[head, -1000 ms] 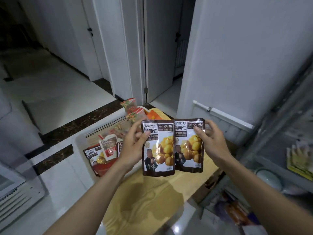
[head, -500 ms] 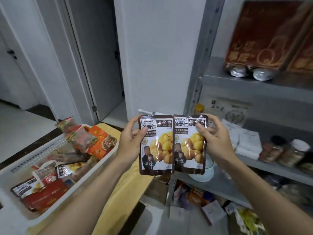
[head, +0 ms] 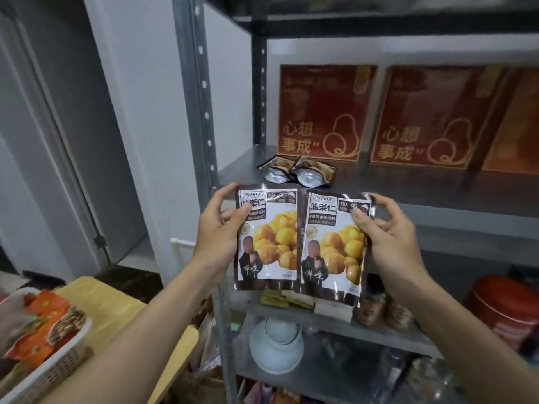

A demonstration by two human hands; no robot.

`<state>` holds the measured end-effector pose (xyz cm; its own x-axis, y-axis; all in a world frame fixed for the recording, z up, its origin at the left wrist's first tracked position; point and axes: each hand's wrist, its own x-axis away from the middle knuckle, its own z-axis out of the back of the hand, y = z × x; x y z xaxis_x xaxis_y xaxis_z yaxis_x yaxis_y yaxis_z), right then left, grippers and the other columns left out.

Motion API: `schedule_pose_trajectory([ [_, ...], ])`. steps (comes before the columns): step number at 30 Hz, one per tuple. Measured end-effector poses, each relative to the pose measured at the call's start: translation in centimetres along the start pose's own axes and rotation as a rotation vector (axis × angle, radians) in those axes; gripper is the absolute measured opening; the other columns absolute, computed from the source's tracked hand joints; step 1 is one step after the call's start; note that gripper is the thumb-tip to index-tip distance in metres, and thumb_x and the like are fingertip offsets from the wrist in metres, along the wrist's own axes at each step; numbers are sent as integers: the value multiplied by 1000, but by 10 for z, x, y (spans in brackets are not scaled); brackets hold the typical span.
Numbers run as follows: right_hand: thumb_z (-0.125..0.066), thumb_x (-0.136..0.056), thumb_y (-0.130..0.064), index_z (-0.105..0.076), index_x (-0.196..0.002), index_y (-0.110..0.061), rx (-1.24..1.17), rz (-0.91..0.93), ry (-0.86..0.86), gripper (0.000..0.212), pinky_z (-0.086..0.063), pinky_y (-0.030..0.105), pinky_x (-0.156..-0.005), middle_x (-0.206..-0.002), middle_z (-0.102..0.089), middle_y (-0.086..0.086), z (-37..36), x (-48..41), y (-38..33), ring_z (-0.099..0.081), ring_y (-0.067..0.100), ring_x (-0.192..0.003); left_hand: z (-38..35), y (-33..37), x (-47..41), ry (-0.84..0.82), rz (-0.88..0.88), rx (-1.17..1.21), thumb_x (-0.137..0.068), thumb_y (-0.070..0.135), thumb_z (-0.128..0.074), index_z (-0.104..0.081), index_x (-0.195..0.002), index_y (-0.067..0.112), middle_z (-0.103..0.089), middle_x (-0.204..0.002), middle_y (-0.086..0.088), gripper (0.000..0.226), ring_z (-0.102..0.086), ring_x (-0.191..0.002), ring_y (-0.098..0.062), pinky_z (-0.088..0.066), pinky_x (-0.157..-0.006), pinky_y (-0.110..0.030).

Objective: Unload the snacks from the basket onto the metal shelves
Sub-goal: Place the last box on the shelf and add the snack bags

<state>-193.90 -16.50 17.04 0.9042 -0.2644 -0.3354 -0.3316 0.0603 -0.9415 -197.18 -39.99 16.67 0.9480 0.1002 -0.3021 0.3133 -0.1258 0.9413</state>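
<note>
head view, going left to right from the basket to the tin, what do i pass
white basket → left hand → left chestnut pack → right chestnut pack → right hand → red tin

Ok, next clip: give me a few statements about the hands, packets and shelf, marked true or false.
1. The left hand holds the left chestnut packet, and the right hand holds the right chestnut packet. True.
2. Both packets lie flat on the metal shelf. False: they are held upright in front of it.
3. Two dark pouches lie on that shelf in front of the red boxes. True.
4. The white basket is empty. False: orange snack bags sit in it.
</note>
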Motion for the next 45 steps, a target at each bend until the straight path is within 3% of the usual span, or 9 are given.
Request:
schedule_pose_trajectory([
  [6, -69, -90, -19, -60, -99, -32, -77, 42, 155, 18, -54, 49, -85, -87, -73, 7, 23, -83, -18, -69, 24, -83, -49, 27, -73, 26, -38, 66, -97, 11, -57, -55, -127, 25, -76, -90, -8, 33, -71, -66, -19, -57, -61, -37],
  [9, -68, -91, -14, -60, -98, -29, -110, 6, 197, 18, -54, 50, -84, -90, -73, 3, 21, -121, -19, -69, 26, -86, -62, 35, -115, 52, -4, 55, -97, 12, -57, -56, -124, 24, -77, -90, -4, 30, -73, -73, -23, -61, -60, -36],
  [14, -66, -92, -11, -60, -114, -16, -162, -135, 222, 23, -57, 46, -72, -95, -71, 16, 16, -174, -9, -68, 28, -77, -76, 32, -175, -8, 55, 36, -97, 7, -56, -57, -121, 17, -74, -88, -9, 26, -74, -67, -20, -58, -52, -33],
  [17, -67, -92, -13, -61, -117, -13, -94, -184, 226, 26, -55, 33, -60, -97, -71, 17, 13, -202, 0, -68, 26, -75, -81, 23, -207, -34, 64, -101, -95, 7, -59, -59, -125, 13, -73, -96, -11, 30, -73, -79, -27, -61, -69, -40],
  [23, -66, -92, -13, -57, -114, -6, 35, -233, 237, 24, -42, 21, -36, -90, -72, 18, 10, -226, 21, -63, 25, -61, -83, 1, -239, -121, 91, -236, -93, 4, -61, -70, -104, 4, -68, -61, 1, 14, -63, -57, -16, -52, -50, -20],
  [27, -69, -90, -11, -53, -119, -8, 171, -222, 270, 33, -56, 37, -60, -95, -72, 15, 10, -230, 29, -70, 31, -71, -86, -16, -246, -161, 96, -349, -87, 17, -72, -76, -80, 20, -76, -78, 0, 9, -72, -79, -18, -58, -83, -35],
  [35, -74, -83, -9, -66, -99, -13, 350, -163, 340, 18, -53, 41, -93, -100, -68, 6, 15, -234, 39, -65, 24, -98, -88, -22, -249, -177, 156, -333, -71, 38, -75, -78, -81, 12, -76, -79, -3, 28, -74, -81, -21, -56, -90, -45],
  [41, -73, -85, -12, -68, -100, -11, 315, -156, 346, 17, -48, 29, -79, -99, -68, 6, 15, -232, 36, -63, 19, -91, -91, -17, -247, -308, 176, -388, -67, 35, -83, -77, -97, 16, -77, -87, 1, 36, -74, -86, -18, -55, -93, -40],
  [45, -73, -85, -13, -68, -97, -11, 296, -156, 328, 13, -44, 22, -65, -91, -67, 2, 15, -231, 35, -60, 8, -79, -89, -16, -253, -316, 194, -459, -49, 46, -86, -71, -112, 15, -76, -96, 2, 73, -72, -92, -15, -54, -94, -36],
])
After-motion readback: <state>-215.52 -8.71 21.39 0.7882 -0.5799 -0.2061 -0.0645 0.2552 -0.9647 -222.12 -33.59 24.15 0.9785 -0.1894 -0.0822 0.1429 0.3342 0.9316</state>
